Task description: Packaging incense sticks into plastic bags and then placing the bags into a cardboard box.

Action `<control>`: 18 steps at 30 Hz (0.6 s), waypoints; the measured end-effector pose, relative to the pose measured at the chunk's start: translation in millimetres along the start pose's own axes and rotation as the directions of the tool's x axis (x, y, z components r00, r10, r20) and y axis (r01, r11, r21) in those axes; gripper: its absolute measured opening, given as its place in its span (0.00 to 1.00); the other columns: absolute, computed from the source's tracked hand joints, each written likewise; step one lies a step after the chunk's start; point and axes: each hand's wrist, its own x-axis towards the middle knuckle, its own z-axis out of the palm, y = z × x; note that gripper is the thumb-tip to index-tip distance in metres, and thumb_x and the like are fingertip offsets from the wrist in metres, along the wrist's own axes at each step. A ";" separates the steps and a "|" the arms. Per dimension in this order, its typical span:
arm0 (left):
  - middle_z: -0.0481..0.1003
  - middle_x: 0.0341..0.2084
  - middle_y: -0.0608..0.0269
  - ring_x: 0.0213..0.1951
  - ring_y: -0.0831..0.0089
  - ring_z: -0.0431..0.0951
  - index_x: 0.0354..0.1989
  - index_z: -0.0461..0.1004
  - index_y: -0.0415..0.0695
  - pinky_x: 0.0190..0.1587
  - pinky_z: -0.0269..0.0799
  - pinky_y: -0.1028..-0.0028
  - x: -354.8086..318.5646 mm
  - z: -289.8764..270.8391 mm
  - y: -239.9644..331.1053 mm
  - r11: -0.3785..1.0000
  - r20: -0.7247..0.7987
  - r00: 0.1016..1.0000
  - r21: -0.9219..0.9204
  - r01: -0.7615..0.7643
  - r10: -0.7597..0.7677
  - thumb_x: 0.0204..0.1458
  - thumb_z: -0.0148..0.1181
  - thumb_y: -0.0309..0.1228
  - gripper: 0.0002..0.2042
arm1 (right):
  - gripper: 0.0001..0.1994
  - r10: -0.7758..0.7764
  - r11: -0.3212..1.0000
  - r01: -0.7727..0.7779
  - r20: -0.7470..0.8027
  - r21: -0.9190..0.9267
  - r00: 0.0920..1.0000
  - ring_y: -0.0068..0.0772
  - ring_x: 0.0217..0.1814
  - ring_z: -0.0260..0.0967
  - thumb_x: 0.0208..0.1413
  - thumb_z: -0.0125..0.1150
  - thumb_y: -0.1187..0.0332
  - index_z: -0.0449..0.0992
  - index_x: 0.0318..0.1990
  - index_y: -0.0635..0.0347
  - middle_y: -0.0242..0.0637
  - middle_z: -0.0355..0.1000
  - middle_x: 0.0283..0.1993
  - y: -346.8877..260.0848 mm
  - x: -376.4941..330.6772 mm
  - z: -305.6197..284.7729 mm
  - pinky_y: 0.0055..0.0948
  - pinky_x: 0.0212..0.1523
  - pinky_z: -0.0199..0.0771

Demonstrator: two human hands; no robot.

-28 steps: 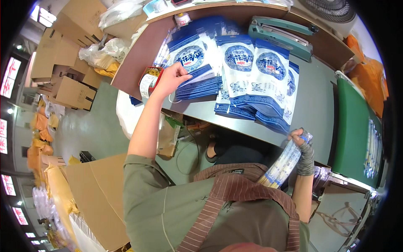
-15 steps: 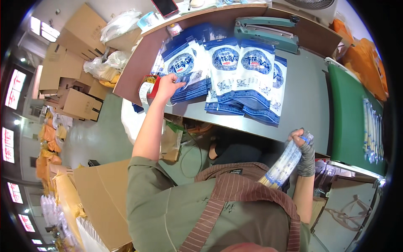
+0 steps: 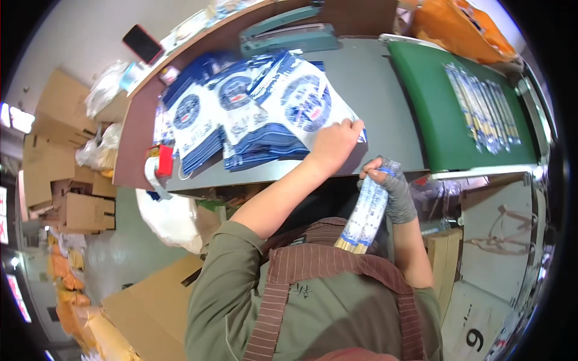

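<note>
The left hand (image 3: 333, 143) lies flat, fingers spread, on the lower right corner of the nearest blue-and-white pouch (image 3: 307, 102), a flat glossy plastic bag topping the rightmost of three fanned stacks (image 3: 241, 120); it presses rather than grips, though whether a fingertip is lifting the edge cannot be made out. That pouch sits close to the near edge of the grey table (image 3: 385, 120). The right hand (image 3: 391, 189), in a grey fingerless glove, is closed around the top of a narrow clear sleeve of pale sticks (image 3: 365, 213), held upright just below the table edge against the striped apron (image 3: 313, 283). To the right, a green mat (image 3: 433, 108) carries a row of similar packed sleeves (image 3: 481, 102). A teal sealing machine (image 3: 289, 33) stands behind the stacks. Bare grey table surface separates the stacks from the mat. Cardboard boxes (image 3: 66, 180) crowd the floor to the left.
</note>
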 end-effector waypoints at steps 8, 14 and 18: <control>0.77 0.33 0.56 0.37 0.61 0.76 0.37 0.77 0.38 0.39 0.70 0.69 10.7 17.4 -26.8 0.755 0.302 0.895 -0.653 -0.058 0.330 0.52 0.60 0.33 0.11 | 0.15 -0.017 1.000 0.016 -0.139 -0.006 0.990 0.28 0.32 0.72 0.45 0.66 0.60 0.72 0.36 0.60 0.36 0.72 0.33 -1.1 -21.4 -39.2 0.27 0.36 0.74; 0.76 0.33 0.59 0.37 0.69 0.75 0.39 0.77 0.36 0.40 0.70 0.74 2.5 4.1 -28.2 0.607 0.532 0.816 -0.733 0.308 0.228 0.53 0.60 0.33 0.12 | 0.15 -0.016 1.000 0.018 -0.122 0.016 0.992 0.27 0.32 0.72 0.47 0.65 0.60 0.72 0.36 0.60 0.36 0.72 0.33 -2.2 -22.1 -41.9 0.26 0.37 0.73; 0.75 0.35 0.56 0.38 0.64 0.76 0.38 0.77 0.37 0.41 0.70 0.72 -9.0 -7.0 -9.7 0.772 0.439 0.888 -0.608 0.182 0.137 0.48 0.65 0.36 0.15 | 0.14 -0.020 1.000 0.021 -0.135 0.011 0.991 0.26 0.33 0.72 0.47 0.64 0.60 0.72 0.35 0.60 0.35 0.72 0.33 -4.3 -26.6 -41.4 0.26 0.37 0.74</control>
